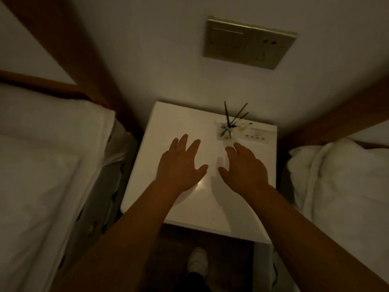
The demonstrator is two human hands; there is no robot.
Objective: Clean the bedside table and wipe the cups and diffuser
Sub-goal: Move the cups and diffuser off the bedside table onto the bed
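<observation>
A white bedside table point(168, 123) stands against the wall between two beds in dim light. At its back right sits a clear glass reed diffuser point(226, 132) with several dark sticks fanning upward. My left hand point(181, 163) hovers over the middle of the tabletop, fingers spread, holding nothing. Beside it, my right hand point(244, 165) is also spread and empty, its fingertips just in front of the diffuser. No cups are visible.
A small round white object point(242, 126) and a flat control panel point(257, 134) lie at the table's back right. A brass switch plate point(248, 43) is on the wall above. White-sheeted beds flank the table left point(52, 165) and right point(341, 186). My white shoe point(197, 260) is below.
</observation>
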